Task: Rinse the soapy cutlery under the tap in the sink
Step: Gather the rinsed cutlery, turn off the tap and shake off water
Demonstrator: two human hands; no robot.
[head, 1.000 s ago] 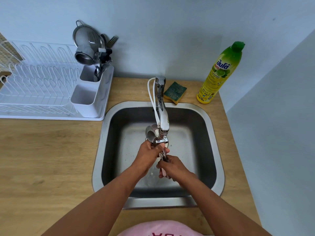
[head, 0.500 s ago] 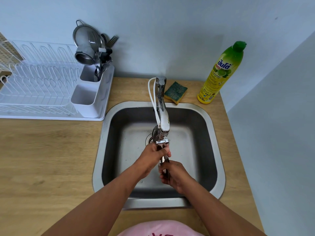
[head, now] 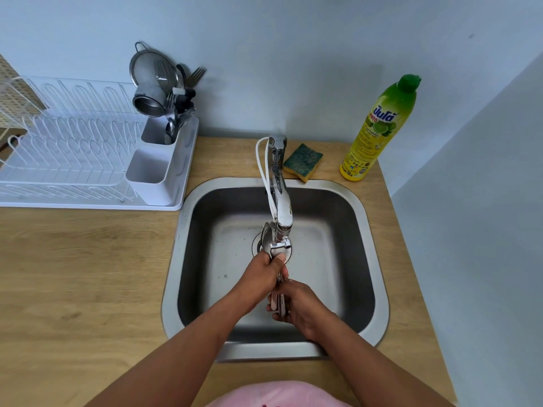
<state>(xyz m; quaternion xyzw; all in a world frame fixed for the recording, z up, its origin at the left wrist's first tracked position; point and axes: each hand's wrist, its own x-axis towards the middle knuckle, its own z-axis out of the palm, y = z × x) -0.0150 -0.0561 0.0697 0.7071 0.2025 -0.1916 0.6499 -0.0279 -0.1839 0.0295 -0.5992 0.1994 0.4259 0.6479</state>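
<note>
Cutlery (head: pixel 279 301), one bundle, held over the middle of the sink (head: pixel 379 289) directly beneath the tap (head: pixel 281 207). Left hand (head: pixel 261 277) wrapped around the upper part of the bundle, thumb pressed just under the spout; spoon bowls (head: pixel 266 236) protrude on the far side of the fist, beside the spout. Right hand (head: pixel 299 309) curled around the handle ends, nearer the person, touching the left hand. Water flow not discernible.

Sponge (head: pixel 302 161), green over yellow, on the wooden counter (head: pixel 73 274) just right of the tap base. Dish soap bottle (head: pixel 379 130), yellow-green, upright at far right. White drying rack (head: pixel 73 160), far left, its holder (head: pixel 160 165) containing a strainer (head: pixel 152 70), a metal cup (head: pixel 148 99) and forks.
</note>
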